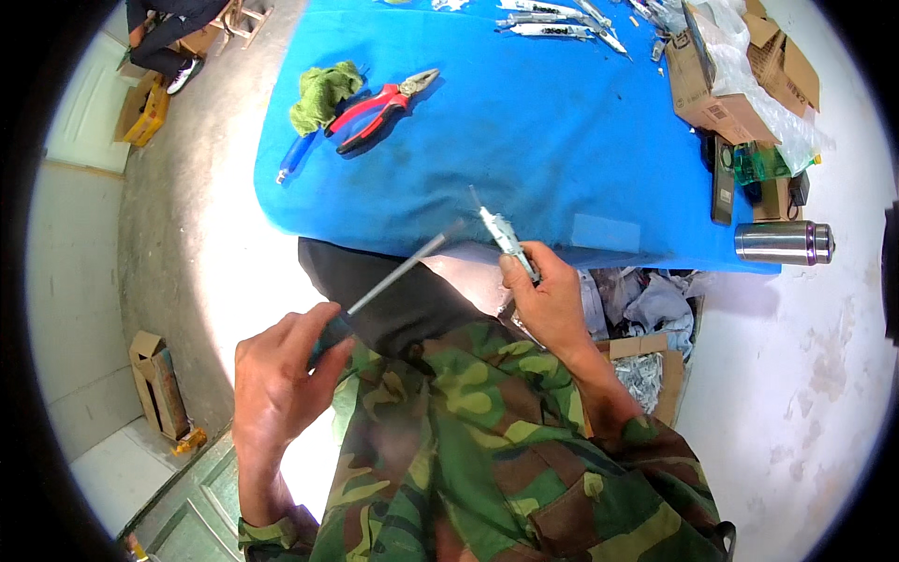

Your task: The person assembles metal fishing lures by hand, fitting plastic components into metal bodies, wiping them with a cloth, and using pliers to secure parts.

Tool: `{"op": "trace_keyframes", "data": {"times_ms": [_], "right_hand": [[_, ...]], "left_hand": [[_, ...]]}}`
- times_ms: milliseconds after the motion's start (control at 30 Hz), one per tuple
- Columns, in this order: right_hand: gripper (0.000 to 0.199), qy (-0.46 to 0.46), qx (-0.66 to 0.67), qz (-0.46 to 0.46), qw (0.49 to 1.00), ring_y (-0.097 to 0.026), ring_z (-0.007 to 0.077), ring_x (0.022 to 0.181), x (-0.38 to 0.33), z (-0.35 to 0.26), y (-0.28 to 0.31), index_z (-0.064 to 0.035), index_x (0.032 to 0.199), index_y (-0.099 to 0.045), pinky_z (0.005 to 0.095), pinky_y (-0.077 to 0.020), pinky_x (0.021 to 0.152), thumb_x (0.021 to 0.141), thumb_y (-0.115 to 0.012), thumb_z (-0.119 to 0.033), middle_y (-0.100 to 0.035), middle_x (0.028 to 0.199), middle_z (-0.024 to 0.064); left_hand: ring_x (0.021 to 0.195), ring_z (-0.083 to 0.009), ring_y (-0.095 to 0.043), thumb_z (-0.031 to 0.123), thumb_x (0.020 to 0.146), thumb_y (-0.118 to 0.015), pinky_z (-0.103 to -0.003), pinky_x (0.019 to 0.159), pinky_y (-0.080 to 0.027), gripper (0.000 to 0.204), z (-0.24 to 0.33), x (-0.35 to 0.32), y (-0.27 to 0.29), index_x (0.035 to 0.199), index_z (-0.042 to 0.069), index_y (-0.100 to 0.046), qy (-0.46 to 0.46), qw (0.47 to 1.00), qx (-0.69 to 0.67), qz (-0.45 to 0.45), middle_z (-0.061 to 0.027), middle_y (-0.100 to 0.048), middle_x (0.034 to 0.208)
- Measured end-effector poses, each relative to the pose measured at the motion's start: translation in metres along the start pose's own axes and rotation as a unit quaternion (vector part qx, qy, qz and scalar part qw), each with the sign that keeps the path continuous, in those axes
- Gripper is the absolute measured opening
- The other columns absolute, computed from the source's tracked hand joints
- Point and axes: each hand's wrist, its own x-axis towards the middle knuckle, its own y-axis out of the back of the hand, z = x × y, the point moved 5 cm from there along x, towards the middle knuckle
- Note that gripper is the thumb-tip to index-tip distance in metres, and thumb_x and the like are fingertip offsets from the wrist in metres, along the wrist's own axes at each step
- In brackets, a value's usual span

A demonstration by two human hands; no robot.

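Note:
My left hand point(286, 375) is closed around the dark bluish handle of a tool with a long straight grey shaft point(398, 273). The shaft points up and right, its tip blurred; whether it is a file or a screwdriver I cannot tell. Pinched in my right hand point(551, 298) is a slim white and dark part point(502, 229) with a thin pin at its upper end. It is held tilted at the near edge of the blue-covered table point(524, 122). The tool's tip is just left of the part, and they appear apart.
Red and black pliers point(386, 110), a green cloth point(324, 94) and a blue-handled tool point(297, 157) lie on the left. Several slim white parts point(552, 30) lie at the back. Right: an opened carton point(716, 108), a phone point(722, 183), a steel flask point(782, 244). Below is a scrap-filled box point(667, 389).

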Motion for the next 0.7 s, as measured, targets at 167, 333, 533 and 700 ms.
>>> {"op": "trace_keyframes", "data": {"times_ms": [167, 333, 533, 700], "right_hand": [[0.028, 0.031, 0.052, 0.024, 0.998, -0.059, 0.0117, 0.065, -0.009, -0.016, -0.005, -0.0005, 0.115, -0.072, 0.0338, -0.0489, 0.061, 0.1, -0.073, -0.025, -0.069, 0.074, 0.008], [0.029, 0.111, 0.01, 0.023, 0.993, -0.071, 0.0307, 0.073, -0.021, -0.049, -0.013, -0.0016, 0.118, -0.07, 0.0393, -0.0537, 0.065, 0.099, -0.076, -0.022, -0.072, 0.086, 0.0185], [0.033, 0.201, -0.02, 0.045, 0.978, -0.064, 0.0225, 0.069, -0.027, -0.059, -0.017, 0.0023, 0.12, -0.067, 0.0361, -0.0517, 0.066, 0.1, -0.076, -0.022, -0.068, 0.082, 0.0132], [0.032, 0.213, -0.024, 0.051, 0.975, -0.066, 0.0273, 0.069, -0.027, -0.064, -0.017, 0.0029, 0.118, -0.067, 0.0377, -0.0524, 0.065, 0.099, -0.077, -0.02, -0.069, 0.083, 0.0153]], "left_hand": [[0.068, -0.0167, -0.062, 0.012, 0.096, -0.078, -0.032, 0.063, -0.051, 0.028, -0.029, 0.022, -0.017, 0.118, -0.004, -0.071, 0.057, 0.988, -0.12, 0.075, -0.011, -0.069, 0.083], [0.073, -0.0248, -0.07, 0.016, 0.095, -0.079, -0.037, 0.067, -0.056, 0.031, -0.033, 0.064, -0.049, 0.12, 0.0, -0.072, 0.002, 0.988, -0.062, 0.14, -0.0141, -0.074, 0.093], [0.081, -0.0343, -0.071, 0.023, 0.092, -0.082, -0.043, 0.073, -0.057, 0.035, -0.027, 0.116, -0.066, 0.122, 0.006, -0.073, -0.034, 0.99, 0.027, 0.131, -0.0119, -0.074, 0.101], [0.084, -0.0326, -0.07, 0.023, 0.091, -0.082, -0.041, 0.073, -0.056, 0.037, -0.021, 0.128, -0.068, 0.121, 0.004, -0.071, -0.137, 0.965, 0.091, 0.206, -0.0106, -0.073, 0.102]]}}
